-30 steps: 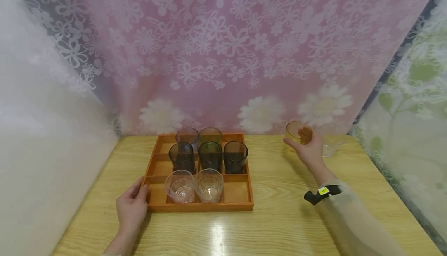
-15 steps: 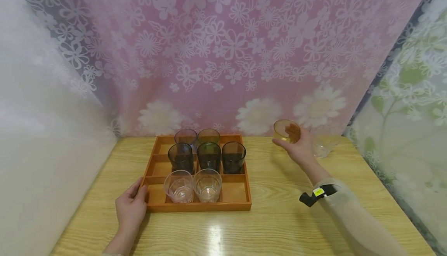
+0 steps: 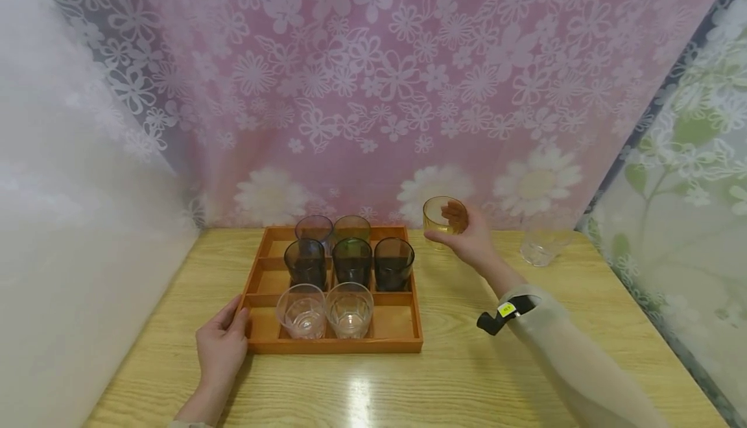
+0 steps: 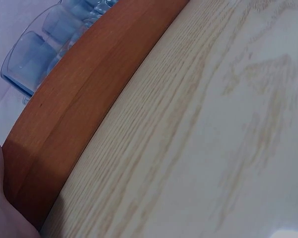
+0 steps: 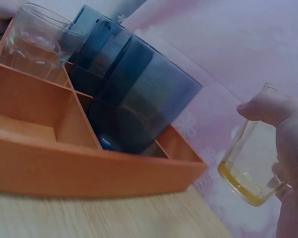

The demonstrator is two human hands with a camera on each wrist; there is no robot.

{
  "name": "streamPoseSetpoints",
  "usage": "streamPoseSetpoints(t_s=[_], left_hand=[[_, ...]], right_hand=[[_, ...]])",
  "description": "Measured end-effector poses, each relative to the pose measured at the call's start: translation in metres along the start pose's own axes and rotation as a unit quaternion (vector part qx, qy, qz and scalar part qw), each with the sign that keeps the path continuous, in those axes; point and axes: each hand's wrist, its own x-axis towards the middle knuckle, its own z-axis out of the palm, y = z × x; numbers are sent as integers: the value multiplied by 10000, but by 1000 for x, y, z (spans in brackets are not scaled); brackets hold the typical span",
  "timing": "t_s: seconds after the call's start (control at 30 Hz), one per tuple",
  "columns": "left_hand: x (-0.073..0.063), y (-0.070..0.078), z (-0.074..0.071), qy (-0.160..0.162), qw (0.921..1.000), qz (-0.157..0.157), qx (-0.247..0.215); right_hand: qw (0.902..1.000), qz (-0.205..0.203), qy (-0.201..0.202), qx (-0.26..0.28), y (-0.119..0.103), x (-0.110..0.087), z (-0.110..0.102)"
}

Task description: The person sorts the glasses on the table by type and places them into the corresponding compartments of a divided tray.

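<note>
A yellow-tinted drinking glass [image 3: 436, 224] is gripped by my right hand [image 3: 471, 237], thumb on its near side and fingers round the far side. It is held up off the table, just beyond the back right corner of the wooden tray [image 3: 335, 347]. My left hand [image 3: 223, 340] holds the tray at its front left corner, thumb by the rim. Dividers split the tray into compartments. Two clear glasses [image 3: 350, 311] stand in its front row and three dark glasses [image 3: 393, 264] in the middle. Behind them are a purplish glass [image 3: 313, 228] and a greenish glass [image 3: 352, 227], partly hidden.
Another clear glass [image 3: 538, 251] stands on the wood-grain table [image 3: 467, 363] at the back right. A pink flowered cloth [image 3: 373, 91] rises behind the table. Pale sheets hang on the left and right sides.
My right hand has carried the yellow glass leftward, from near the clear glass at the right to close by the tray. The left hand and tray stay in place.
</note>
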Motion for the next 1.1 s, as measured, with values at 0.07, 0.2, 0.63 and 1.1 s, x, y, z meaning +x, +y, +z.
streamPoseSetpoints(t_s=[0.07, 0.2, 0.63, 1.1], left_hand=[[0, 0, 0, 10, 10000, 23, -4], [0, 1, 0, 34, 10000, 49, -8], [0, 2, -2, -30, 9996, 14, -298], [1, 0, -1, -23, 9996, 34, -267]], right_hand=[[9999, -80, -140, 27, -4, 5, 7], [9988, -177, -424, 143, -8, 16, 18], [9936, -210, -943, 586, -1, 44, 46], [9864, -32, -1353, 929, 6, 57, 78]])
